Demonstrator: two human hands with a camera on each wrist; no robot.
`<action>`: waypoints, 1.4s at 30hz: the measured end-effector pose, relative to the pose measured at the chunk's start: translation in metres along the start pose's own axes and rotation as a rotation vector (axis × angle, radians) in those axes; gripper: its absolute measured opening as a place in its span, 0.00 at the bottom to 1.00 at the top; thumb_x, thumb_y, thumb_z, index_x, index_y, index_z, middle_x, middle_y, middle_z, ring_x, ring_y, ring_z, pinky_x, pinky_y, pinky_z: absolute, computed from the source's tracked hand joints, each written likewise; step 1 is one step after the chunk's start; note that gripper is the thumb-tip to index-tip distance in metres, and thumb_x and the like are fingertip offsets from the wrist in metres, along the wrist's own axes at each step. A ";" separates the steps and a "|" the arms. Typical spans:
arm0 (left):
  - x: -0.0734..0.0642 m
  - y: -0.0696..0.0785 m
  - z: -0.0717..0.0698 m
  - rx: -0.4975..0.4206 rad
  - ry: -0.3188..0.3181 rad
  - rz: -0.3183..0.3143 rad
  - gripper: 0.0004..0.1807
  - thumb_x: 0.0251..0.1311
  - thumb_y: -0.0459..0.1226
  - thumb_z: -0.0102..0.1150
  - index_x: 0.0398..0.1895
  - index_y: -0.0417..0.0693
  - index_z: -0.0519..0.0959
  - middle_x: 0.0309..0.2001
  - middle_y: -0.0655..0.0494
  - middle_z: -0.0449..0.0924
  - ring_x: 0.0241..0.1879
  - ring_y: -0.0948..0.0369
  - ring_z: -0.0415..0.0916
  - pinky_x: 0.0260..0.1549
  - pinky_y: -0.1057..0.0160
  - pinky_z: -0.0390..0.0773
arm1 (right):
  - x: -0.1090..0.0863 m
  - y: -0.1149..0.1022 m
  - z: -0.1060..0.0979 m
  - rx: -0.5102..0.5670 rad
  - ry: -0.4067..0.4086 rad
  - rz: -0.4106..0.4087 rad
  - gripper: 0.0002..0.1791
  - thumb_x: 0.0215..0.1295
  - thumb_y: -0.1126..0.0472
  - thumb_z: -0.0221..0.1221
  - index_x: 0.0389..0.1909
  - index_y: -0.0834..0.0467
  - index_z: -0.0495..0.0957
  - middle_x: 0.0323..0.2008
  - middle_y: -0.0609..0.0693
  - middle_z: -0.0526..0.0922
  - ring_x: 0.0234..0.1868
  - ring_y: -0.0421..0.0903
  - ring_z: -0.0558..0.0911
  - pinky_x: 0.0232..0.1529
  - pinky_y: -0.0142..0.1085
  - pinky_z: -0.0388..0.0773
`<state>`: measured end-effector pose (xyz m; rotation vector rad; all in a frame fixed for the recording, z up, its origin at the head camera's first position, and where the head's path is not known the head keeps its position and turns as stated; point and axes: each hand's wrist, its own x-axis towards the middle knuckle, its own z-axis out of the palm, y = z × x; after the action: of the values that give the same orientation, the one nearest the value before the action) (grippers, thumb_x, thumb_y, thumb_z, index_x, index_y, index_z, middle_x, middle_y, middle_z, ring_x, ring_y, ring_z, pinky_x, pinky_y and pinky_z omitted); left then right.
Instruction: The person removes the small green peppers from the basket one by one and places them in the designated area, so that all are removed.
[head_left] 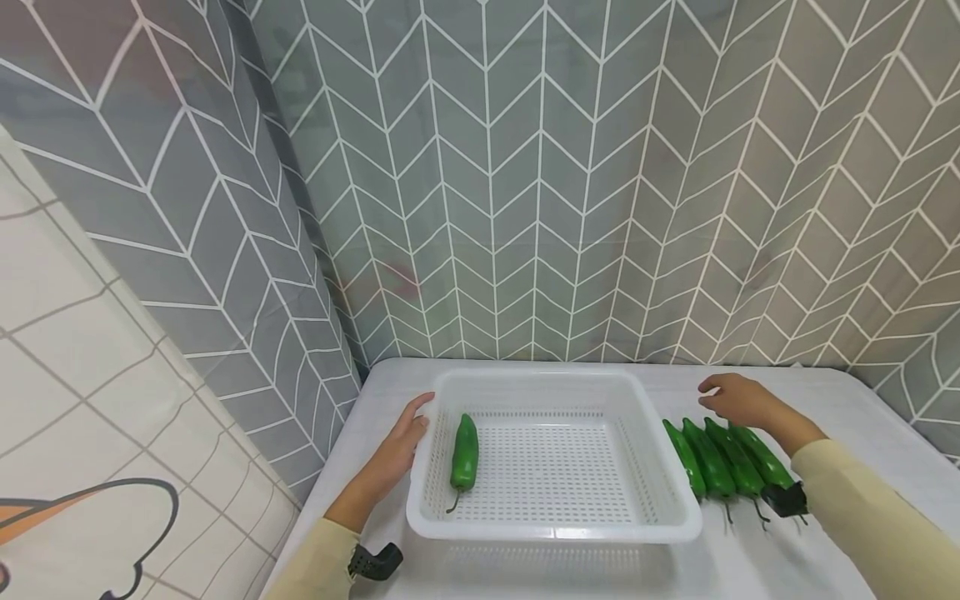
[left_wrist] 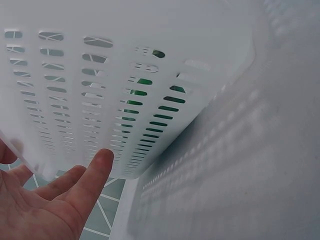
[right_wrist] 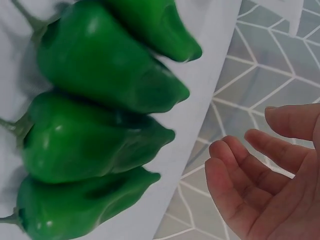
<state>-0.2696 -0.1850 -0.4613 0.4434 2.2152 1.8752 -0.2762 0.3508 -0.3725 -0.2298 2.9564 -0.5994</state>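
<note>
A green chili pepper [head_left: 465,454] lies lengthwise near the left wall inside a white perforated plastic basket [head_left: 555,532]. My left hand [head_left: 401,442] rests against the basket's left rim. In the left wrist view its fingers [left_wrist: 95,175] extend along the outside of the slotted wall, and green shows through the slots. To the right of the basket, several more green chili peppers [head_left: 708,467] lie side by side, stems toward me. My right hand [head_left: 742,400] hovers just beyond their tips, fingers loosely bent and holding nothing; the right wrist view shows a gap between it and the peppers [right_wrist: 95,142].
A white-covered table [head_left: 825,392] bears the basket and the loose peppers. Grey patterned sheeting [head_left: 555,183] stands behind it and at the left. White tiled material [head_left: 90,350] lies beyond the table's left side. Black wrist devices [head_left: 375,562] are worn at both sleeves.
</note>
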 end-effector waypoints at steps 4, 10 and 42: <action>0.000 0.000 0.000 0.004 0.006 -0.004 0.26 0.84 0.46 0.30 0.81 0.62 0.49 0.75 0.42 0.61 0.66 0.43 0.71 0.58 0.51 0.78 | 0.000 -0.008 -0.001 0.031 0.009 -0.029 0.22 0.72 0.64 0.54 0.54 0.81 0.71 0.43 0.75 0.81 0.39 0.62 0.84 0.33 0.48 0.84; -0.001 0.000 0.000 0.005 0.013 -0.002 0.26 0.84 0.46 0.30 0.81 0.62 0.49 0.75 0.43 0.61 0.66 0.43 0.71 0.57 0.51 0.78 | 0.004 -0.020 -0.002 0.060 -0.001 -0.065 0.23 0.73 0.62 0.54 0.55 0.80 0.71 0.44 0.74 0.81 0.36 0.57 0.85 0.33 0.47 0.83; -0.002 0.003 0.002 0.011 0.034 -0.014 0.26 0.83 0.45 0.32 0.80 0.62 0.51 0.74 0.44 0.62 0.66 0.44 0.71 0.58 0.50 0.78 | 0.030 -0.111 -0.012 0.131 0.008 -0.223 0.23 0.75 0.61 0.55 0.59 0.77 0.72 0.46 0.70 0.83 0.42 0.59 0.86 0.41 0.49 0.86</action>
<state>-0.2666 -0.1833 -0.4591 0.4001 2.2452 1.8788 -0.2936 0.2492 -0.3200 -0.5498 2.9052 -0.8184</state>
